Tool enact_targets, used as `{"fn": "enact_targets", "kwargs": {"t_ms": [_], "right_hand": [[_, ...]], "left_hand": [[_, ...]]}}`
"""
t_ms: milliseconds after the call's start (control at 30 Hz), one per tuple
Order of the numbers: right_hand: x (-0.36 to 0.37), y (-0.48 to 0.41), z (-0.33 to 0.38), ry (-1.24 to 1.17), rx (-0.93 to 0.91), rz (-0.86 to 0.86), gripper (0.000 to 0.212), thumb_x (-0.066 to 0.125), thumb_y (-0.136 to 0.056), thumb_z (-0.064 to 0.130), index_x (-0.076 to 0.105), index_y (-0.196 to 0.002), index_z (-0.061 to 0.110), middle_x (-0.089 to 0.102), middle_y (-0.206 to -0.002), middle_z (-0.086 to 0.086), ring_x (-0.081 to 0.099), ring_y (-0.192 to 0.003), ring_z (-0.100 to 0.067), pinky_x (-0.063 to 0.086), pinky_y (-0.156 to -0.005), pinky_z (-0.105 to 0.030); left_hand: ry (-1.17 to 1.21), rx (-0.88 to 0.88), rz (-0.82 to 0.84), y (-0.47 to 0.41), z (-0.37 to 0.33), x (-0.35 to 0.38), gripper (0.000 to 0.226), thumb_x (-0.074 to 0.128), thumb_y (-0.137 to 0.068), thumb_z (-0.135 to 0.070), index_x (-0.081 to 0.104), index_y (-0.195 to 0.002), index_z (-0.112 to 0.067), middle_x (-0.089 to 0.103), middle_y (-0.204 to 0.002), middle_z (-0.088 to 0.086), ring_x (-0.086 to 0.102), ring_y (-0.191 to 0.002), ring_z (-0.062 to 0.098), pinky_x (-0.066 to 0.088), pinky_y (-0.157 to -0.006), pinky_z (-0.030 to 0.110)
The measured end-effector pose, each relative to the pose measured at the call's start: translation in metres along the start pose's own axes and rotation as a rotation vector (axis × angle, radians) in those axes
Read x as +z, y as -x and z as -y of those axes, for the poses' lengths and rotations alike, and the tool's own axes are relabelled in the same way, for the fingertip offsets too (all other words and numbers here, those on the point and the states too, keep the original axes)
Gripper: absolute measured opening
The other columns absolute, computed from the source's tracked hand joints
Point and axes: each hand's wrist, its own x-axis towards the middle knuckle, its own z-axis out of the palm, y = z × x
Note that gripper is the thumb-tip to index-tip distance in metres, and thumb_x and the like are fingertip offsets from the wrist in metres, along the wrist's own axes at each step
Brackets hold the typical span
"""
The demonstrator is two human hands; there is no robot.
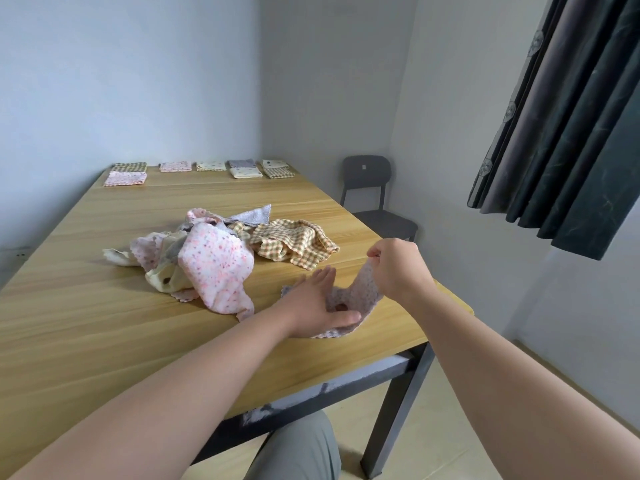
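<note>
A small grey dotted cloth (360,292) lies near the right edge of the wooden table (104,323). My left hand (318,303) lies flat on it with straight fingers, pressing it to the table. My right hand (398,268) pinches an edge of the same cloth and holds it lifted above the table. Behind them sits a loose heap: a pink flowered cloth (214,268), a cream cloth (166,277), a checked yellow cloth (294,244) and a grey cloth (251,216).
Several folded cloths (207,168) lie in a row along the table's far edge by the wall. A dark chair (372,195) stands past the table's right side. Dark curtains (568,116) hang at the right. My knee (298,448) shows below the table's near edge.
</note>
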Motion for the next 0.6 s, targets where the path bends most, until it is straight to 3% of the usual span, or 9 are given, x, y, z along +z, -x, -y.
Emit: {"fn": "enact_targets", "kwargs": {"t_ms": [167,267,333,400,433,500,533,600], "right_hand": [[-0.007,0.002,-0.007,0.103,0.097,0.011,0.038,0.044,-0.086,-0.015,0.069,-0.109,0.002,0.064,-0.111,-0.015,0.065,-0.092,-0.032,0.059,-0.072,-0.038],[-0.008,0.004,-0.006,0.167,0.114,0.022,0.033,0.043,-0.081,-0.019,0.064,-0.094,0.004,0.058,-0.103,-0.014,0.058,-0.078,-0.031,0.046,-0.057,-0.031],[-0.004,0.002,-0.002,0.14,0.103,0.033,0.028,0.043,-0.08,-0.017,0.059,-0.079,0.006,0.054,-0.086,-0.01,0.053,-0.069,-0.03,0.038,-0.051,-0.026],[0.002,-0.002,0.007,0.072,0.047,0.073,0.031,0.042,-0.084,-0.012,0.046,-0.067,0.014,0.049,-0.073,-0.005,0.044,-0.058,-0.023,0.032,-0.046,-0.023],[0.007,-0.002,0.013,0.055,0.023,0.105,0.033,0.042,-0.086,-0.01,0.051,-0.072,0.018,0.056,-0.08,-0.005,0.046,-0.058,-0.02,0.034,-0.045,-0.022],[0.016,0.001,0.025,-0.039,-0.02,0.144,0.041,0.046,-0.091,-0.005,0.069,-0.115,0.019,0.068,-0.108,-0.01,0.057,-0.062,-0.015,0.045,-0.047,-0.023],[0.02,0.006,0.03,-0.088,-0.029,0.153,0.049,0.049,-0.092,-0.004,0.063,-0.134,0.016,0.069,-0.114,-0.012,0.057,-0.059,-0.013,0.048,-0.047,-0.023],[0.03,0.016,0.04,-0.147,-0.053,0.194,0.055,0.051,-0.093,-0.003,0.052,-0.146,0.014,0.071,-0.105,-0.012,0.048,-0.048,-0.01,0.041,-0.041,-0.019]], "left_hand": [[0.043,-0.115,-0.206,0.012,0.033,0.006,0.069,0.031,-0.107,-0.052,0.014,-0.162,-0.014,0.01,-0.169,-0.002,0.008,-0.156,0.014,0.008,-0.126,0.033],[0.179,-0.169,-0.378,0.021,0.039,0.01,0.052,0.034,-0.11,-0.037,0.033,-0.158,-0.017,0.032,-0.163,-0.001,0.03,-0.15,0.017,0.026,-0.12,0.033],[0.203,-0.221,-0.495,0.021,0.042,0.012,0.044,0.04,-0.108,-0.026,0.047,-0.151,-0.021,0.054,-0.149,0.002,0.056,-0.13,0.022,0.045,-0.105,0.037],[0.178,-0.31,-0.551,0.02,0.043,0.012,0.046,0.045,-0.102,-0.014,0.054,-0.145,-0.024,0.068,-0.131,0.004,0.068,-0.105,0.023,0.054,-0.086,0.038],[0.176,-0.342,-0.551,0.02,0.043,0.011,0.049,0.045,-0.099,-0.01,0.055,-0.145,-0.025,0.069,-0.128,0.004,0.069,-0.101,0.023,0.055,-0.083,0.037],[0.209,-0.371,-0.534,0.021,0.043,0.011,0.053,0.045,-0.097,-0.005,0.055,-0.145,-0.025,0.067,-0.132,0.0,0.067,-0.109,0.022,0.054,-0.088,0.036],[0.232,-0.372,-0.525,0.021,0.043,0.011,0.055,0.045,-0.096,-0.003,0.055,-0.145,-0.025,0.065,-0.135,-0.002,0.064,-0.117,0.021,0.052,-0.093,0.036],[0.282,-0.36,-0.499,0.021,0.045,0.01,0.059,0.044,-0.092,0.002,0.055,-0.145,-0.023,0.063,-0.138,-0.004,0.058,-0.128,0.019,0.049,-0.103,0.037]]}}
